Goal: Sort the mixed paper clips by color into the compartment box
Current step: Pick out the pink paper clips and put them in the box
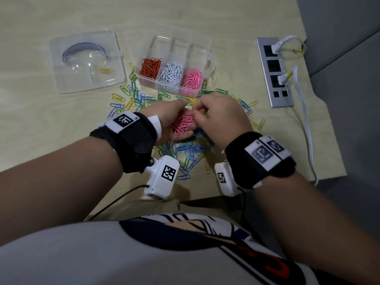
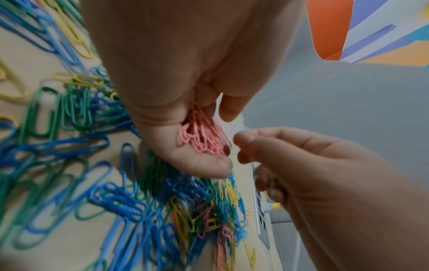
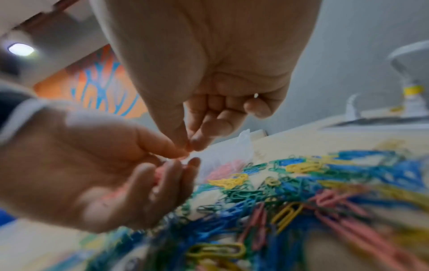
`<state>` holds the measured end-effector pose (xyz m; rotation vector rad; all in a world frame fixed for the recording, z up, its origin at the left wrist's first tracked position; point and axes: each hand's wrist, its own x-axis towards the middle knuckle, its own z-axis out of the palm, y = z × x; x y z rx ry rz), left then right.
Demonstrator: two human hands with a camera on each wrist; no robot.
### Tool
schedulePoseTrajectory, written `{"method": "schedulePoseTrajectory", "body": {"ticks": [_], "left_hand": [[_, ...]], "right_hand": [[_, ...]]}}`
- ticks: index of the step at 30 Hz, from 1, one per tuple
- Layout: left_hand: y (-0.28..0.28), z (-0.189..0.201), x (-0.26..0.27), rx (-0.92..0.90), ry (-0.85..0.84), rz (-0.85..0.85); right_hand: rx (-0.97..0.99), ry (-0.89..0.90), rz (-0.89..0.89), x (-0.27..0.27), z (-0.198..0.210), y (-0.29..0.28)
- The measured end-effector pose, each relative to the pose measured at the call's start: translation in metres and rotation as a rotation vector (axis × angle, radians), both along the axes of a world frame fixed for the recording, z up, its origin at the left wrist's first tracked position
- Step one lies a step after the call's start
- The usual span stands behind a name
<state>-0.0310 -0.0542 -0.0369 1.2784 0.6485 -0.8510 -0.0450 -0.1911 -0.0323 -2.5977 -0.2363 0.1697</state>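
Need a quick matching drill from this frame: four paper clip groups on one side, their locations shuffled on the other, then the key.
Column 1
1. red clips
2. white clips
3. handful of pink clips
4. single yellow clip

Column 2
A. cupped in the left hand
B. middle compartment of the compartment box
C. on the clear lid
D. left compartment of the compartment box

Pairs: 1-D, 2-B, 3-A, 4-C
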Motion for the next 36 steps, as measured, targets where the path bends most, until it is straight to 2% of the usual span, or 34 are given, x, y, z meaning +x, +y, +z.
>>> {"method": "schedulePoseTrajectory", "body": {"ticks": [3,5,7,10,14,18,22,27,32,36], "left_hand": [[-0.007,0.0,-0.002,-0.031,-0.004,-0.049],[-0.009,0.001,-0.002,-0.049,-0.016,-0.068],[-0.01,0.001,-0.003,-0.049,-0.024,-0.077],[-0.012,0.0,-0.004,-0.044,-0.027,-0.089],[-0.012,-0.001,-0.007,-0.008,-0.026,-0.113],[-0.011,-0.004,-0.009,0.015,-0.03,-0.126],[-0.013,-0.005,-0.012,0.012,-0.024,-0.133],[-0.017,-0.006,-0.013,0.033,-0.031,-0.139],[-0.021,-0.006,-0.014,0.045,-0.034,-0.122],[-0.027,-0.006,-0.014,0.04,-0.03,-0.102]], "right_hand": [[0.086,0.023,-0.173,-0.005,0.0,-0.015],[-0.071,0.106,-0.239,-0.004,0.0,-0.039],[-0.224,0.264,-0.234,-0.006,-0.004,-0.059],[-0.204,0.433,-0.216,-0.017,-0.013,-0.066],[-0.162,0.254,-0.242,-0.025,-0.027,-0.058],[-0.168,0.177,-0.254,-0.027,-0.023,-0.062],[-0.106,0.153,-0.279,-0.028,-0.016,-0.066],[-0.127,0.177,-0.278,-0.028,-0.016,-0.07],[0.045,0.155,-0.405,-0.03,-0.015,-0.074],[0.107,0.15,-0.418,-0.028,-0.013,-0.079]]}}
